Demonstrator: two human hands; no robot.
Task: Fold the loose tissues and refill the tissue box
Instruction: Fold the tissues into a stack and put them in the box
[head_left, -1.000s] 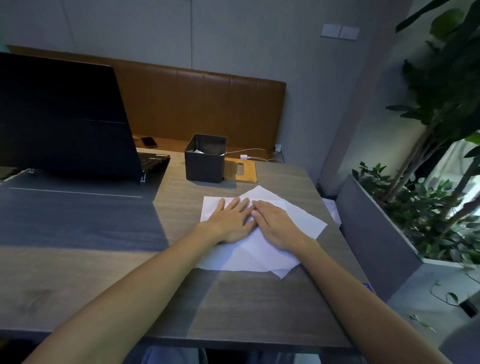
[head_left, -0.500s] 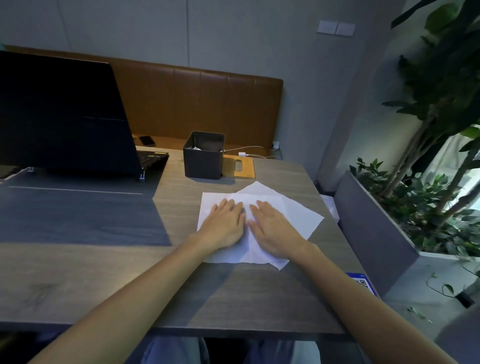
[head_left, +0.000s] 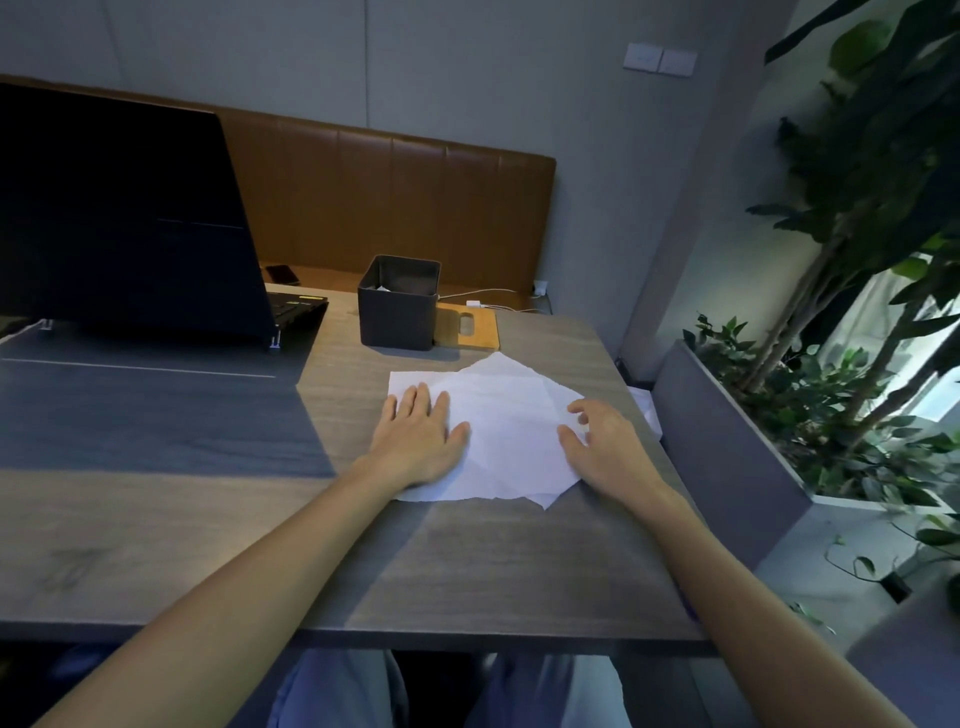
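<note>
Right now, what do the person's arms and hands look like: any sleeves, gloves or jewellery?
Left hand and right hand are bare: no gloves, rings, watch or bracelet show. The left forearm and right forearm are uncovered to the frame edge, so no sleeve is in view.

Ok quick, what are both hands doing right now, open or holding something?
Left hand: open, pressing flat on the tissues.
Right hand: open, fingers loosely bent at the tissues' right edge, gripping nothing.

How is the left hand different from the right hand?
The left hand lies flat with straight fingers; the right hand's fingers are bent. The left hand sits on the left side of the tissues, the right hand at their right edge. Both rest on the tissues.
</note>
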